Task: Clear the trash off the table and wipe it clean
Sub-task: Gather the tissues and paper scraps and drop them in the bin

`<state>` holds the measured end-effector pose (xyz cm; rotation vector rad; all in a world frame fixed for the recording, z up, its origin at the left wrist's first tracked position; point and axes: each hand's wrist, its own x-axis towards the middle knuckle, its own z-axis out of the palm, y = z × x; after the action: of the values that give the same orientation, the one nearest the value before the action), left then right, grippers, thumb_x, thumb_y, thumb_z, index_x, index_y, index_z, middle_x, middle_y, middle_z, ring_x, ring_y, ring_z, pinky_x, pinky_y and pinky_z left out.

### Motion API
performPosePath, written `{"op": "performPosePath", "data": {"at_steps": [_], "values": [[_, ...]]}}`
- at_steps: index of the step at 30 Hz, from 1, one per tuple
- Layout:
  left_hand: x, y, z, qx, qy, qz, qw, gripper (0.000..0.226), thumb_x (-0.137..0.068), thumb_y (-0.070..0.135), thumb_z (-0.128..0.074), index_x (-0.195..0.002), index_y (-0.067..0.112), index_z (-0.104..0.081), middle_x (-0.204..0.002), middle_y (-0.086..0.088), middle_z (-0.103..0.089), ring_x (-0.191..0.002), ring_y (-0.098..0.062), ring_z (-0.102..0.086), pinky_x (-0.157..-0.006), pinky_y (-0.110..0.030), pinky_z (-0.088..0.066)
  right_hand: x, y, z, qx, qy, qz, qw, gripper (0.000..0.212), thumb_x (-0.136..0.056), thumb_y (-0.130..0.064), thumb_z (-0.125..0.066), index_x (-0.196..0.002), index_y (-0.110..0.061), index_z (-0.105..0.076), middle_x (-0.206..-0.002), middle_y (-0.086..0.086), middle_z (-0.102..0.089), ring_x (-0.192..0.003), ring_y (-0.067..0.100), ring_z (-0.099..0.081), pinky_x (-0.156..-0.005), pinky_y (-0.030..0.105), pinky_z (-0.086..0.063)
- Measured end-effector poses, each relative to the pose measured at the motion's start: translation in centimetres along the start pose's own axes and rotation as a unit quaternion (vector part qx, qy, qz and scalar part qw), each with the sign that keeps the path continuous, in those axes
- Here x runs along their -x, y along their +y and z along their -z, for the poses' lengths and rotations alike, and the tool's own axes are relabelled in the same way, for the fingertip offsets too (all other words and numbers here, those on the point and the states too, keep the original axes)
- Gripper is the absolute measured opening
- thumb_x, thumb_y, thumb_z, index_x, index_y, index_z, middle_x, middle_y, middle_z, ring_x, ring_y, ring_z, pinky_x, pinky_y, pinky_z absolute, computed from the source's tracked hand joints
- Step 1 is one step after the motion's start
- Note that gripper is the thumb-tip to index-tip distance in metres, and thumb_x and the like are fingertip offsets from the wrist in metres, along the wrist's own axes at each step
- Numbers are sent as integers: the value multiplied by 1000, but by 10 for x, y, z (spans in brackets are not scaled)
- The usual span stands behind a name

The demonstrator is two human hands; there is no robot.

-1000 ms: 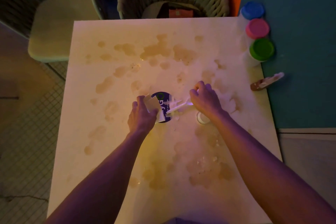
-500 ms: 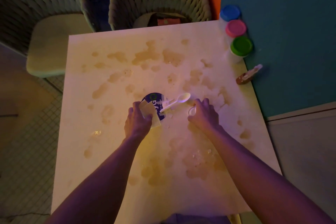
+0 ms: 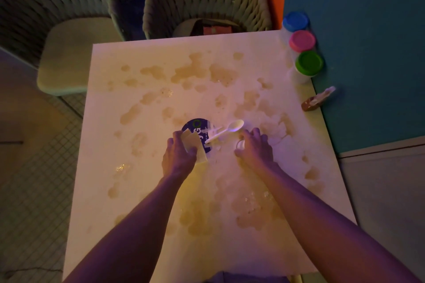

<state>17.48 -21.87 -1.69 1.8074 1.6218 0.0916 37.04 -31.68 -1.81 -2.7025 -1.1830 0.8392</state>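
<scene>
My left hand [image 3: 179, 156] pinching pale flat paper scraps [image 3: 193, 146] over a round dark-blue lid [image 3: 198, 132], my right hand [image 3: 255, 147] curled around a small clear ring-shaped piece [image 3: 239, 144], white plastic spoon [image 3: 226, 130] resting on the lid, glossy white table [image 3: 128, 190] blotched with tan spills

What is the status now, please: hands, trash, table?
Left hand holds pale paper scraps over blue round lid. Right hand grips small clear item, unclear what. White spoon rests on lid. Table stained, not wiped.

Spoon [image 3: 226, 130] on lid [image 3: 197, 127], mid-table [image 3: 142, 225]; tubs [image 3: 309, 63] far right.
</scene>
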Motion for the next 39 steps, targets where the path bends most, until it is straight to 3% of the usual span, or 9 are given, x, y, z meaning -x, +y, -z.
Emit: {"op": "performPosePath", "data": {"at_steps": [7,11,18,25,30,34,39], "values": [[-1,-4,-1,14,-3,-2,1000,54,-87,32,-64,-134,28,-37,-123,-6,-54,-100,-35,-60,-79,-42,-50,4,-12,2,-11,17,-7,1000,50,-78,-27,-67,-125,-24,-52,-123,7,-42,-112,34,-46,-84,36,-46],[-1,-6,0,21,-5,-4,1000,55,-86,34,-65,-133,30,-35,-122,-5,-54,-100,-35,-61,-82,-46,-53,6,-22,6,-8,23,24,999,47,-77,-26,-68,-121,-24,-52,-123,5,-42,-108,32,-50,-76,32,-43],[0,-10,4,16,-4,-18,1000,52,-87,33,-63,-132,29,-36,-120,-5,-53,-98,-35,-61,-81,-46,-53,-4,-53,17,87,-35,89,992,70,-77,-33,-69,-140,-37,-38,-123,4,-56,-105,31,-60,-75,33,-45],[3,-20,9,14,-11,-30,999,53,-88,32,-62,-133,30,-35,-120,-5,-53,-97,-36,-62,-80,-45,-53,-19,-77,17,99,-64,53,992,50,-78,-36,-71,-122,-19,-54,-117,8,-60,-103,29,-62,-73,31,-45],[6,-24,11,20,-18,-38,999,55,-87,33,-63,-134,30,-35,-120,-4,-53,-96,-34,-62,-81,-46,-54,-10,-80,17,90,-50,36,994,52,-74,-44,-74,-114,-14,-58,-108,9,-62,-99,31,-61,-75,34,-49],[9,-25,15,27,-30,-54,998,54,-88,32,-63,-135,29,-36,-121,-4,-53,-98,-35,-61,-81,-44,-52,4,-74,16,82,-38,15,996,35,-71,-33,-72,-100,-16,-63,-98,7,-67,-80,27,-56,-66,28,-45],[19,-24,22,27,-43,-88,995,55,-88,31,-63,-135,29,-35,-121,-4,-53,-99,-34,-60,-82,-43,-51,33,-67,19,48,-9,-16,999,29,-71,-27,-69,-98,-15,-65,-96,7,-66,-78,27,-55,-63,27,-42]]}}
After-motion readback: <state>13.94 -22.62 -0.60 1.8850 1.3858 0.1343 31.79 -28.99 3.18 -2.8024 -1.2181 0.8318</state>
